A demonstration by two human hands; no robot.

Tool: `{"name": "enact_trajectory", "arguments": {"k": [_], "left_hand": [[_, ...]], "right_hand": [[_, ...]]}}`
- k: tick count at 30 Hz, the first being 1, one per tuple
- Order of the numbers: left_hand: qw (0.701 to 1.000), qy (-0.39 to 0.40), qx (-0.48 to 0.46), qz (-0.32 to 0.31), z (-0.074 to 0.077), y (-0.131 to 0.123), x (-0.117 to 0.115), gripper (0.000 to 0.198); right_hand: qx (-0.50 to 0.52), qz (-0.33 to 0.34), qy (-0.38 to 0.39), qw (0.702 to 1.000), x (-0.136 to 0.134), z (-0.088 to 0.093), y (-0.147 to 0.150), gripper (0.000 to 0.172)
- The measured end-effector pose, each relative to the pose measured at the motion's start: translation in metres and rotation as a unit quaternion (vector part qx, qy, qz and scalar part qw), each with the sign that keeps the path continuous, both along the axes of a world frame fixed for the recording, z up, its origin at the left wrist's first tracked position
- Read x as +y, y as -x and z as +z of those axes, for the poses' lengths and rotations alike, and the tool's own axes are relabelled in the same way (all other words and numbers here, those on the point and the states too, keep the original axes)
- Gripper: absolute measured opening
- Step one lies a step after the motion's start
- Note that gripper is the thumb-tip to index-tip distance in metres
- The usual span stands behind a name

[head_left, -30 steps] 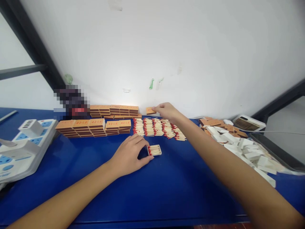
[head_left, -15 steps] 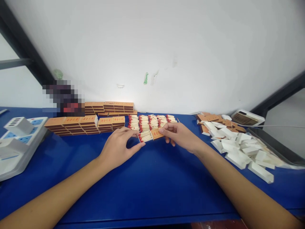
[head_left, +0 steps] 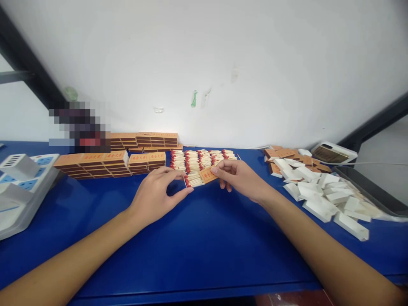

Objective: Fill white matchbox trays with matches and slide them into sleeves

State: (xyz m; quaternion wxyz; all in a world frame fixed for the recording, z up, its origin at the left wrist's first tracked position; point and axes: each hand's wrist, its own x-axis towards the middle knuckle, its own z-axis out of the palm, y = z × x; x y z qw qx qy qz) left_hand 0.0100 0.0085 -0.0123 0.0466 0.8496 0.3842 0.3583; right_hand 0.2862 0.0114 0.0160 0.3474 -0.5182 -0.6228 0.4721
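A white inner tray [head_left: 193, 180] full of red-tipped matches lies with its left end between the thumb and fingers of my left hand [head_left: 157, 190]. At its right end an orange matchbox sleeve [head_left: 208, 175], printed with red characters, is pinched by my right hand [head_left: 235, 175]. The sleeve is slightly tilted and meets or overlaps the tray's end; how far the tray goes inside is hidden. Just behind both hands lie several rows of loose matches [head_left: 193, 160], their red heads mostly to the left.
Stacked matchboxes [head_left: 92, 163] stand at the left, with more stacks [head_left: 156, 139] against the wall. A white power strip [head_left: 38, 195] is at far left. On the right lie piled white trays [head_left: 321, 187], orange sleeves [head_left: 283, 154], a phone [head_left: 334, 153] and a dark tray [head_left: 376, 191].
The sleeve in my right hand has shifted slightly left toward the match-filled tray and tilted a little. My left hand keeps its place at the tray's end. The head view has moved slightly.
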Motion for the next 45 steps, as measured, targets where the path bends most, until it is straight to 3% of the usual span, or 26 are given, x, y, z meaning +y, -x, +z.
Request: {"name": "enact_trajectory", "arguments": {"k": [19,28,35,45], "left_hand": [[0.999,-0.046,-0.021,0.002,0.005,-0.002,-0.001,0.030],[0.999,-0.038,-0.029,-0.016,0.004,-0.001,-0.001,0.032],[0.998,-0.029,-0.040,-0.049,0.007,-0.004,-0.005,0.036],[0.992,-0.028,-0.038,-0.117,0.010,-0.006,-0.012,0.055]], "right_hand": [[-0.004,0.042,-0.007,0.999,-0.003,0.004,-0.001,0.052],[0.031,-0.013,-0.033,0.999,-0.009,0.004,0.006,0.050],[0.064,0.054,-0.025,0.996,-0.023,-0.009,0.026,0.062],[0.109,0.163,0.043,0.980,-0.045,-0.015,0.045,0.056]]}}
